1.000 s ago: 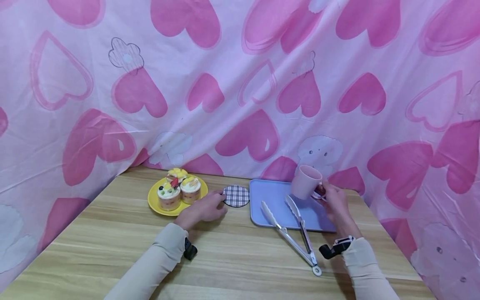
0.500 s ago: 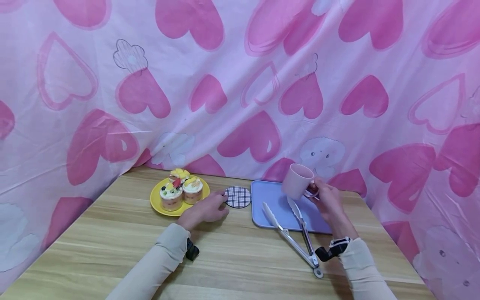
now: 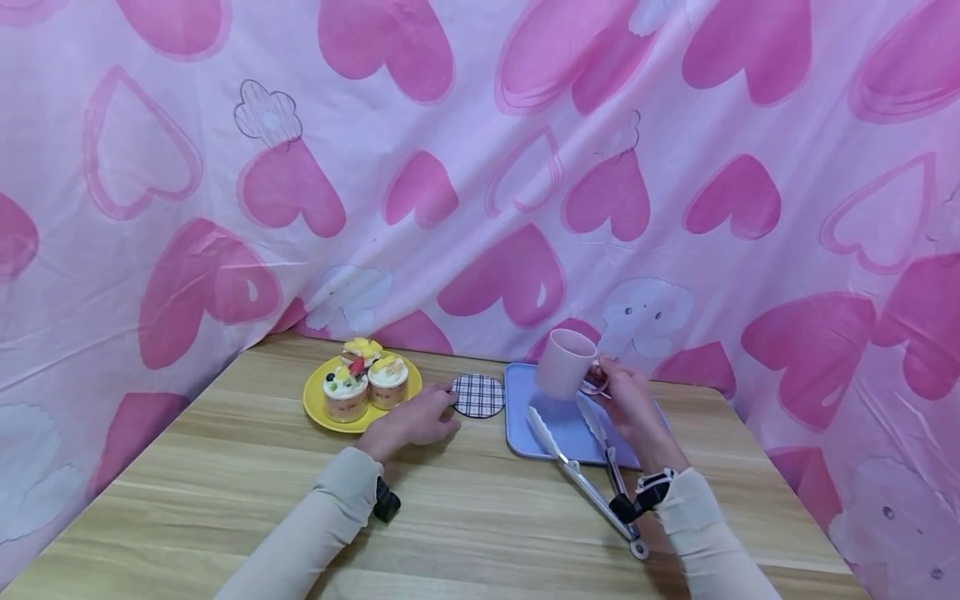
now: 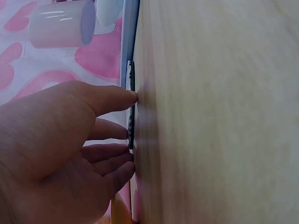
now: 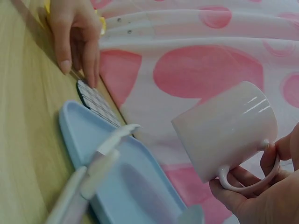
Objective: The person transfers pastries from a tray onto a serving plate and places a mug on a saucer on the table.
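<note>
By its handle, my right hand (image 3: 628, 402) grips a pale pink mug (image 3: 566, 364), held above the blue tray (image 3: 521, 433) and slightly tilted. The right wrist view shows fingers curled through the handle of the mug (image 5: 229, 130). My left hand (image 3: 418, 423) rests on the table with its fingertips at the left edge of a round plaid coaster (image 3: 478, 396). Seen from the left wrist, the thumb and fingers of that hand (image 4: 70, 135) are mostly straight and touch the edge of the thin coaster (image 4: 131, 119), which lies flat.
Metal tongs (image 3: 588, 492) with pale tips lie spread, partly over the tray, below the right hand. A yellow plate (image 3: 318, 408) bearing three fruit-topped dessert cups (image 3: 347, 398) stands left of the left hand. A pink heart-print cloth (image 3: 480, 183) hangs behind the wooden table (image 3: 480, 533).
My right hand has carried the mug leftward across the tray, closer to the coaster. The left hand has stayed at the coaster's edge, while the head view has shifted slightly.
</note>
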`<state>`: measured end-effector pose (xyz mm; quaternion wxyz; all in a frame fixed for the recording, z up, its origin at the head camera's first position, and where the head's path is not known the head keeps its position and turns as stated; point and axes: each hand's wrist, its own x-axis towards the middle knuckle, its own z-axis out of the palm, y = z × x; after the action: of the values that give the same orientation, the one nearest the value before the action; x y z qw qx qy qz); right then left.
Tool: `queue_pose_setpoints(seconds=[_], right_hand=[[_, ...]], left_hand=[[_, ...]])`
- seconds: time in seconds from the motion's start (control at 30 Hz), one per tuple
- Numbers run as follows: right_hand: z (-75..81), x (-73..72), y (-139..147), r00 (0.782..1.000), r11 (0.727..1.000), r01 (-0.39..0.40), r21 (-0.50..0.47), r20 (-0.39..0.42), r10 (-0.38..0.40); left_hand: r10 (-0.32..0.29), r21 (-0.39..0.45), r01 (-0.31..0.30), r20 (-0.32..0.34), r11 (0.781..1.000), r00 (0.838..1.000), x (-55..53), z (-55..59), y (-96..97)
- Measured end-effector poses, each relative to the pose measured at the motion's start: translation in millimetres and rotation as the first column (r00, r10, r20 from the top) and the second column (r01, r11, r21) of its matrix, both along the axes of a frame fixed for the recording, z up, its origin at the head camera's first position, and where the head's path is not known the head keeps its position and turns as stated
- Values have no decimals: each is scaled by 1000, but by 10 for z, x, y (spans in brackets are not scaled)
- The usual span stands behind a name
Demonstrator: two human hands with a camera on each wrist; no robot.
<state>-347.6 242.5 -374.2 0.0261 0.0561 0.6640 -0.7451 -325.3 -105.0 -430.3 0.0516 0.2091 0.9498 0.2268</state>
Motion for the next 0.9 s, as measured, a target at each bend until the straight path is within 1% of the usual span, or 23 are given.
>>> queue_pose_setpoints(seconds=[0.13,0.33,0.47,0.6,0.73,0.9], right_hand=[[-34,-36,-105,1000,1000,13,-10,14,-13],[-62,-83,-274,1000,999,-2,-35,12,3],[-80,-108,-380,1000,1000,-3,-1,18,3],[-91,-139,-463,1000,1000,-12,24,9,12],[-90,-168,-542,1000,1000,-10,27,-13,10],[-107,-197,-623,999,1000,-19,23,-31,19]], left_hand=[[-3,7,3,8,1000,1000,4,-10,-2],[-9,-11,9,-20,1000,1000,-11,-18,-4],[-7,-14,6,-22,1000,1000,-5,-16,-7],[-9,-4,9,-19,1000,1000,24,6,-3],[-8,1,8,-10,1000,1000,39,25,4],[-4,0,4,-2,1000,1000,30,30,8]])
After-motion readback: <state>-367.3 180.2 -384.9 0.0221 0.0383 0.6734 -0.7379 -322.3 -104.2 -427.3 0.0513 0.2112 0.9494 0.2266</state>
